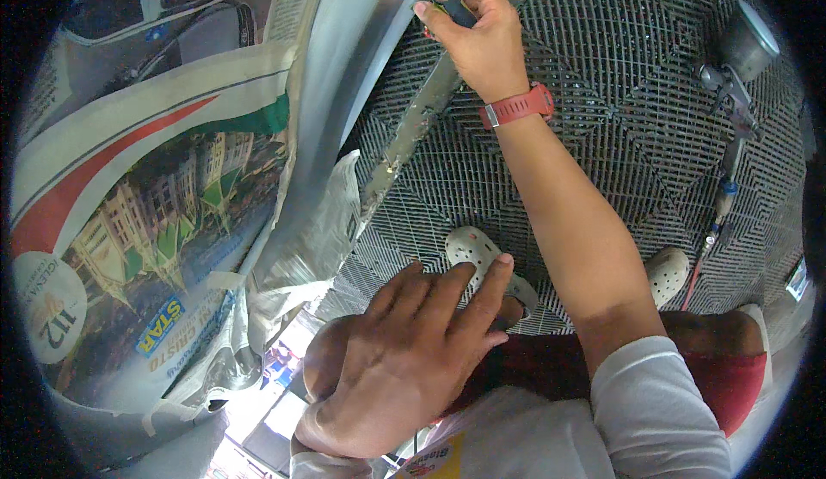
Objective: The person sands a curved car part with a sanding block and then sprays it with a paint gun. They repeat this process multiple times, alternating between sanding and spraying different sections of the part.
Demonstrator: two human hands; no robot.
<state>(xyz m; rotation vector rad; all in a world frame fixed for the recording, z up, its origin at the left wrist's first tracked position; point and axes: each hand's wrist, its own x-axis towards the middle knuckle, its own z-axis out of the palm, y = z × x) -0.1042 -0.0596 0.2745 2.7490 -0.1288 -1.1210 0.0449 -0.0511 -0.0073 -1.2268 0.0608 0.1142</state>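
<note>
My right hand (482, 36), with a red watch (520, 107) on its wrist, reaches far forward. Its fingers and thumb close round a small dark object with a yellowish edge (459, 11); much of it is hidden, so its kind is unclear. The hand is beside the light grey, glossy painted panel (366, 36), which has a darker band along it. My left hand (413, 341) is held nearer, back upward, fingers spread, with nothing in it. It appears above my knee, close to the masking sheets on the panel.
Printed newspaper (172, 212) and crumpled clear plastic film (323, 238) cover the left side. A spray gun with a metal cup (748, 45) and a hose stands at the right on the grey grid floor (602, 92). Pale clogs (471, 251) are on my feet. A dirty strip (413, 126) crosses the floor.
</note>
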